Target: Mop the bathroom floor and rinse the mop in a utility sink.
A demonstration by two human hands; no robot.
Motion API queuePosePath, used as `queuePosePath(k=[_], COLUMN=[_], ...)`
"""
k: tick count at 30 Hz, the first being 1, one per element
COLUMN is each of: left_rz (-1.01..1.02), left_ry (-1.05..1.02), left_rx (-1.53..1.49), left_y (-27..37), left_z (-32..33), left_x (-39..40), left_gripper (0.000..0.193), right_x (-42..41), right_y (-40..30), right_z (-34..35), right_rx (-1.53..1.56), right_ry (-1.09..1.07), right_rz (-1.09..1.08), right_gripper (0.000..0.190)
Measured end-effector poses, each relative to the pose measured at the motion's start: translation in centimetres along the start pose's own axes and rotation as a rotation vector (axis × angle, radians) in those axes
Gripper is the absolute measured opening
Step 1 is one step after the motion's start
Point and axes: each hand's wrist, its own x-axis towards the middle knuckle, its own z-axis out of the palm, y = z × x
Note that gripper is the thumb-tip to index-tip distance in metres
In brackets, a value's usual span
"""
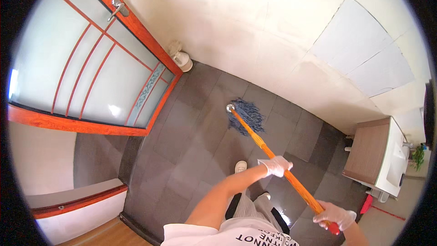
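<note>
A string mop with an orange wood-grain handle slants across the view. Its dark blue mop head lies spread on the grey tiled floor. Around the middle of the shaft closes my left hand, in a thin clear glove. Near the red-capped top end, my right hand, gloved the same way, grips the handle. The metal joint sits at the left side of the strands. My shoe stands on the tiles below the mop head.
An open door with frosted panes and an orange wooden frame stands at left. Behind its lower corner is a whitish container by the wall. At right hangs a vanity cabinet with a white washbasin; a pink object is below.
</note>
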Motion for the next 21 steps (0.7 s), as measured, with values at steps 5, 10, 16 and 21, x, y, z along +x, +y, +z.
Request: queuePosePath(k=[5, 10, 16, 21], left_rz=[-0.031, -0.222, -0.204, -0.096], left_ry=[0.344, 0.700, 0.835, 0.657], left_rx=[0.128, 0.237, 0.118, 0.070], left_y=[-6.9, -9.0, -14.1, -11.0], left_z=[-2.0, -2.7, -3.1, -3.9], left_x=[-1.9, -3.1, -2.5, 1.5], left_gripper=[0.019, 0.032, 0.034, 0.028], right_x=[6.1, 16.3, 19.6, 17.2], right_y=[-1.6, -2.4, -5.9, -3.3], right_z=[-0.5, 3.4, 6.3, 2.9], right_rx=[0.488, 1.619, 2.090, 2.132], right_ry=[-0.231, -0.930, -1.309, -1.351], right_rz=[-0.262, -0.459, -0.584, -0.665], right_gripper=[0.057, 0.055, 0.055, 0.052])
